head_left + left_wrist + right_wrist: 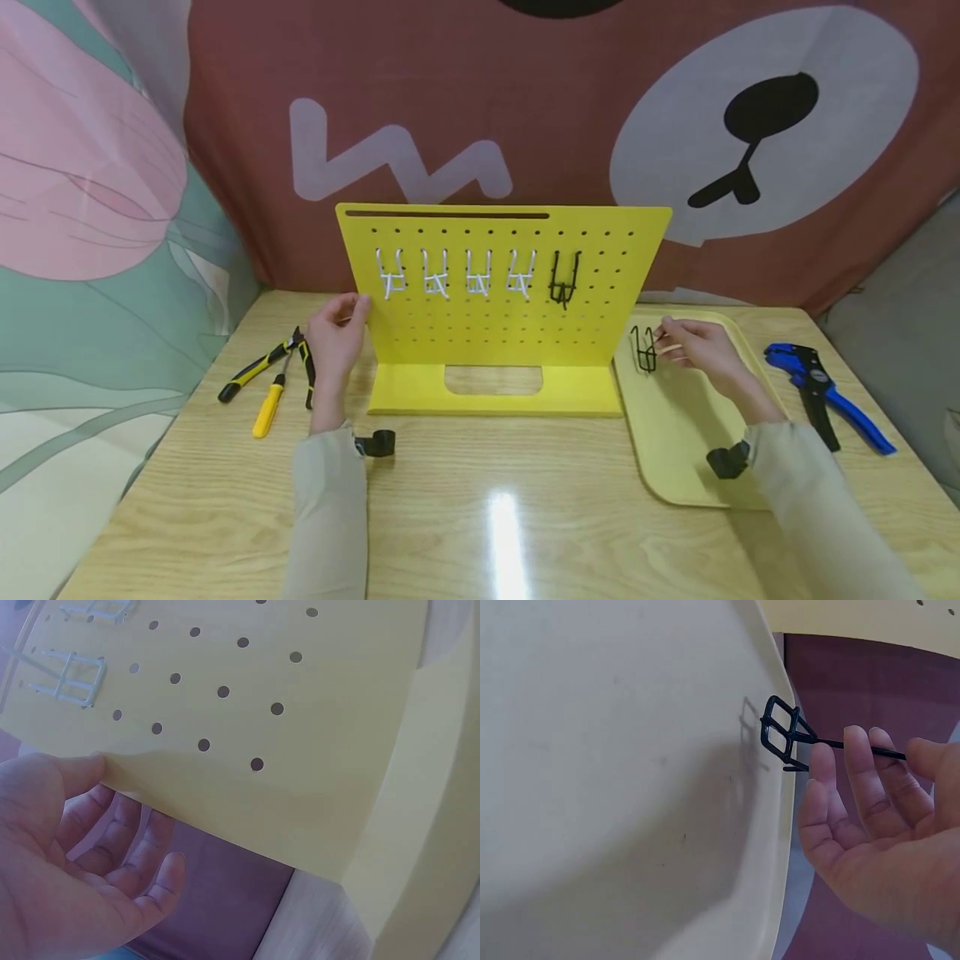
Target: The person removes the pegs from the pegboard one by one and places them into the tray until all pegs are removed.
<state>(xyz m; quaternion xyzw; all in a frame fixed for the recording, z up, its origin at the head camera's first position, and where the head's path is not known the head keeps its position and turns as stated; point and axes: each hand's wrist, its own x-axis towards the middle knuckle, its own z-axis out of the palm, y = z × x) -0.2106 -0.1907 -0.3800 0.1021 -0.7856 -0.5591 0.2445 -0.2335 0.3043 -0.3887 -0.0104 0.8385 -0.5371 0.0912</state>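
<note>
A yellow pegboard (480,333) stands upright on its base. Several white wire hooks (435,285) and one black hook (563,291) hang in a row on its upper part. My left hand (337,335) holds the board's left edge; in the left wrist view the thumb (84,771) lies on the front face and the fingers are behind the edge. On the other side, my right hand (701,350) pinches a second black wire hook (780,729) by its long prong. The hook is over the far left part of a pale yellow tray (667,458).
Left of the board lie black-and-yellow pliers (258,371) and a yellow-handled screwdriver (268,408). A blue-and-black wire stripper (821,392) lies to the tray's right. Behind the wooden table (450,500) hangs a printed cloth (450,83).
</note>
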